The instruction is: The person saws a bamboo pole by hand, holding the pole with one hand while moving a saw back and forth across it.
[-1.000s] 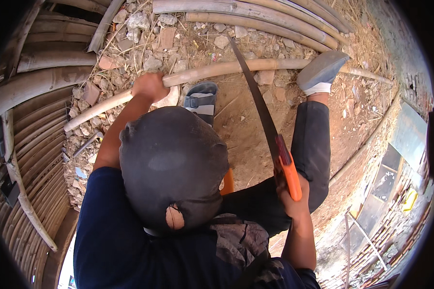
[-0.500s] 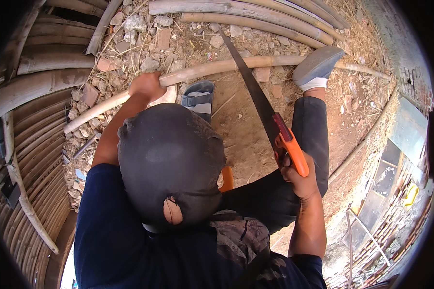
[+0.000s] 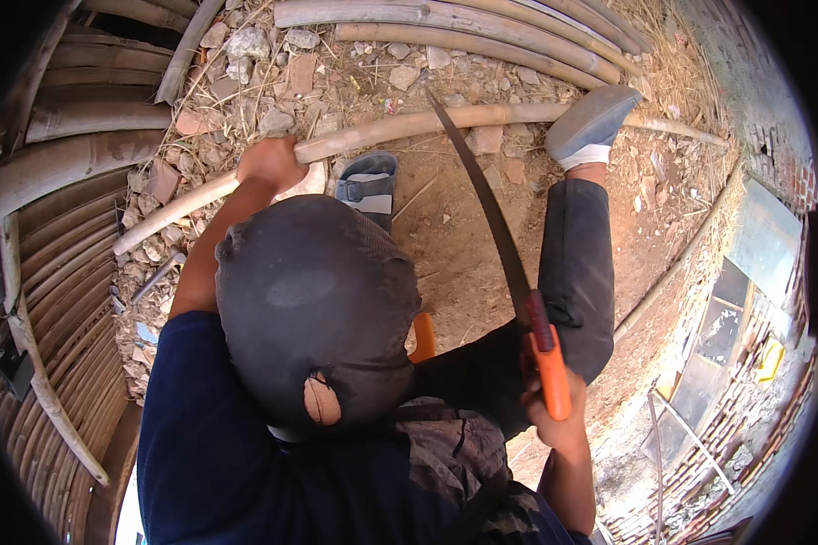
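My left hand [image 3: 271,165] is wrapped round a long pale bamboo pole [image 3: 368,136] lying across the rubble. In my right hand [image 3: 559,425] is a hand saw [image 3: 493,213] with an orange handle and a long dark blade. The blade points away from me, and its tip end crosses over the pole; whether its teeth touch the wood I cannot tell. My right shoe [image 3: 589,123] rests on the pole's right part. A dark cap [image 3: 314,291] fills the middle and hides part of the ground below.
Several bamboo poles [image 3: 445,18] lie beyond, on stones and straw. A sandal-clad foot [image 3: 367,182] stands below the pole. An orange object [image 3: 423,336] shows beside the cap. Bamboo slats [image 3: 64,300] line the left; a brick wall [image 3: 745,445] runs along the right.
My right hand has pulled the saw back toward me, so its tip now lies nearer the pole. My left hand keeps its hold at nearly the same place.
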A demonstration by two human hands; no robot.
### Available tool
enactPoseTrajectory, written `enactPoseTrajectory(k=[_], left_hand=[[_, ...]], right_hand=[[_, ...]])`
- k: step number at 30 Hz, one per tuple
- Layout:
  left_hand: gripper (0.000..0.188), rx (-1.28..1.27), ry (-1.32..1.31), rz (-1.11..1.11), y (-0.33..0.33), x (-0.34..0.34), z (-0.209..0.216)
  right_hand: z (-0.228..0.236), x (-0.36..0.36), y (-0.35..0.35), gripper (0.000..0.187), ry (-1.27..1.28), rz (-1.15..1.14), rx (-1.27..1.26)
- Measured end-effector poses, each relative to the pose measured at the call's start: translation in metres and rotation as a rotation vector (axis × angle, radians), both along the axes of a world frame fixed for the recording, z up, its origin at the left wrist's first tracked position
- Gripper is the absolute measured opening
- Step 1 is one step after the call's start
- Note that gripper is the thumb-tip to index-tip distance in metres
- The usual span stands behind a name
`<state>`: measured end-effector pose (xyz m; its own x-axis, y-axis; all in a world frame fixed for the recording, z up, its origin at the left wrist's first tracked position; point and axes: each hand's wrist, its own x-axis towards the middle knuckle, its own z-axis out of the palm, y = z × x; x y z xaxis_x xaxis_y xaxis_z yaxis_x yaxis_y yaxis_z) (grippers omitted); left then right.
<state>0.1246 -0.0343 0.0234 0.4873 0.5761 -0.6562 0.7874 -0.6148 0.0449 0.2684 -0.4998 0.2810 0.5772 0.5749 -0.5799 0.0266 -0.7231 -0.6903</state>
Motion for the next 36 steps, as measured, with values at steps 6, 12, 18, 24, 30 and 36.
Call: enactPoseTrajectory(k=[6, 12, 18, 24, 30, 36], left_hand=[[0.047, 0.028, -0.072, 0.025, 0.001, -0.006, -0.01], [0.046, -0.008, -0.048, 0.009, 0.001, -0.015, -0.012], [0.044, 0.023, -0.037, 0.033, -0.004, -0.005, 0.002], [0.039, 0.056, -0.1, 0.022, -0.004, -0.014, -0.022], [0.039, 0.083, -0.089, 0.016, -0.006, -0.014, -0.024], [0.038, 0.059, -0.099, 0.023, -0.006, -0.017, -0.022]], right_hand=[[0.008, 0.022, 0.028, 0.008, 0.133, -0.229, 0.085], [-0.005, 0.007, 0.026, 0.02, 0.186, -0.143, -0.017], [-0.002, 0.023, 0.047, 0.01, 0.318, -0.32, 0.051], [-0.008, 0.042, 0.034, 0.013, 0.315, -0.177, 0.021], [0.016, 0.042, 0.046, 0.011, 0.267, -0.186, 0.035], [-0.006, 0.043, 0.063, 0.016, 0.341, -0.202, -0.006]])
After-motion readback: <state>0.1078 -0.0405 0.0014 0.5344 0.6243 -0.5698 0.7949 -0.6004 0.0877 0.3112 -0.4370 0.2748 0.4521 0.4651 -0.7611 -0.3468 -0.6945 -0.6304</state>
